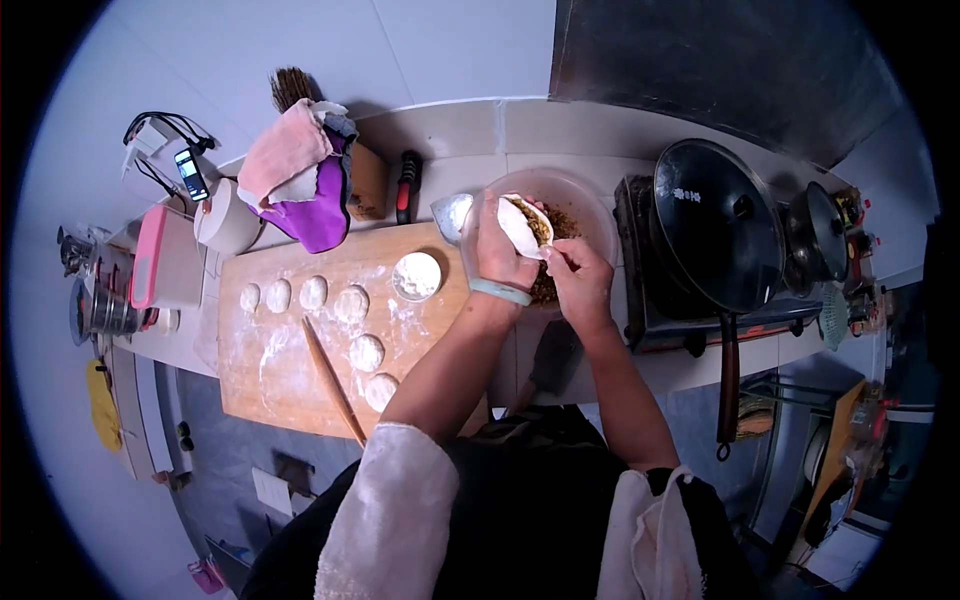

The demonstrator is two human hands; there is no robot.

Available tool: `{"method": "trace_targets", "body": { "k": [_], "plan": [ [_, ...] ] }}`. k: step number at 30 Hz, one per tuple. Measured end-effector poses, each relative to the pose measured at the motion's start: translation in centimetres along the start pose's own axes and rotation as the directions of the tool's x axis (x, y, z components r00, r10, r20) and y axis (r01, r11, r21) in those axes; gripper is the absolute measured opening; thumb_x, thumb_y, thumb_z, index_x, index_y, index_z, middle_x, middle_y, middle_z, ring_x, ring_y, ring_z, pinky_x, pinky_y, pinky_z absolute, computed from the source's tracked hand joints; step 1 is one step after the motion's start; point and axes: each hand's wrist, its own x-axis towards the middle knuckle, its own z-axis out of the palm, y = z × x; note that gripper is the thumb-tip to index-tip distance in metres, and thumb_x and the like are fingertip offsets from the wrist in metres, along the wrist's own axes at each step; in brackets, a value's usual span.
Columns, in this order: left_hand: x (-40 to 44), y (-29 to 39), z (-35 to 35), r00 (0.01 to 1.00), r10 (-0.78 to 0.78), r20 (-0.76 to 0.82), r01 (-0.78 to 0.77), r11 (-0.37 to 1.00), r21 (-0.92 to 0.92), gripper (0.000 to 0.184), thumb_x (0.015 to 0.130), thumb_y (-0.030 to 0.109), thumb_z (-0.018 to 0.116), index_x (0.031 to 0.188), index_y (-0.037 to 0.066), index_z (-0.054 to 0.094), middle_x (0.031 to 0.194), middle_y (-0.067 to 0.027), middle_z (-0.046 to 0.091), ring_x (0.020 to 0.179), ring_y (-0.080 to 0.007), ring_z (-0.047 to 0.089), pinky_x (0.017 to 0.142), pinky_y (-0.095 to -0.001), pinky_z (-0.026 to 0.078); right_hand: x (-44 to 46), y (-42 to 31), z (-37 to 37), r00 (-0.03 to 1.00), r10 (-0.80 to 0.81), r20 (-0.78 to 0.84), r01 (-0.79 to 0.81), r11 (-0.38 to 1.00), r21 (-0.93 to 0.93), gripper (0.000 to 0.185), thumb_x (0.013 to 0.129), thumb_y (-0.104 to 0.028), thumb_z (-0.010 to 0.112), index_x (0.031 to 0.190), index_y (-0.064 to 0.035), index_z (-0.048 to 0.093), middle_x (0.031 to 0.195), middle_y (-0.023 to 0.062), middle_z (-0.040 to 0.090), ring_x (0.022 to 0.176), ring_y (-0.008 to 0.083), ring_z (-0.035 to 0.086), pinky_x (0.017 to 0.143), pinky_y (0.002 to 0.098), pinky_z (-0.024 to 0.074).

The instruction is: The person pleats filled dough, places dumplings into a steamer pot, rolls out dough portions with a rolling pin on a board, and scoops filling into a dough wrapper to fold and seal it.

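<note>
My left hand (498, 248), with a pale bangle at its wrist, cups a white dough wrapper (517, 232) folded partly over brown crumbly filling. The fingertips of my right hand (583, 283) pinch the wrapper's lower right edge. Both hands are above a large translucent bowl (604, 212) that holds more of the brown filling. Left of them lies a floured wooden board (245, 375) with several round dough pieces (351, 303) on it. A wooden rolling pin (332, 380) rests slantwise there, below a small bowl of white flour (416, 275).
To the right, a lidded black pan (718, 225) sits on a gas stove (640, 270), its long handle (729, 385) jutting toward me. A flour bag (452, 216) and a black-and-red handled tool (406, 188) lie behind the board. Cloths (300, 165) and a pink-lidded container (165, 258) stand left.
</note>
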Motion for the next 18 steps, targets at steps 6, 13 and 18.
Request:
{"method": "trace_targets", "body": {
  "k": [6, 13, 18],
  "plan": [
    [0.2, 0.0, -0.1, 0.999, 0.029, -0.028, -0.028, 0.999, 0.022, 0.038, 0.098, 0.042, 0.049, 0.095, 0.005, 0.055, 0.083, -0.0117, 0.062, 0.081, -0.0266, 0.062, 0.075, -0.0371, 0.054, 0.0, -1.2, -0.2, 0.998, -0.028, 0.055, 0.030, 0.999, -0.038, 0.009, 0.082, -0.004, 0.068, 0.089, 0.0002, 0.064, 0.080, 0.0115, 0.064, 0.069, 0.0240, 0.063, 0.065, 0.0335, 0.0497],
    [-0.9, 1.3, 2.5, 0.997, 0.069, -0.030, -0.068, 0.997, 0.029, 0.033, 0.099, 0.037, 0.047, 0.097, 0.005, 0.055, 0.081, -0.0102, 0.062, 0.077, -0.0245, 0.063, 0.072, -0.0357, 0.053, 0.2, -4.1, 0.3, 0.986, 0.137, 0.095, -0.139, 0.990, 0.013, 0.011, 0.083, -0.009, 0.068, 0.089, -0.0003, 0.064, 0.081, 0.0127, 0.064, 0.070, 0.0252, 0.063, 0.066, 0.0347, 0.0502],
    [-1.5, 1.9, 3.2, 0.996, 0.085, -0.002, -0.085, 0.996, 0.039, 0.032, 0.100, 0.035, 0.045, 0.099, 0.005, 0.055, 0.081, -0.0094, 0.061, 0.077, -0.0236, 0.062, 0.071, -0.0349, 0.053, 0.6, -4.7, 1.0, 0.998, 0.041, 0.043, -0.039, 0.997, -0.062, 0.011, 0.083, -0.009, 0.069, 0.087, -0.0006, 0.063, 0.080, 0.0128, 0.063, 0.069, 0.0235, 0.062, 0.066, 0.0352, 0.0500]
  ]
}}
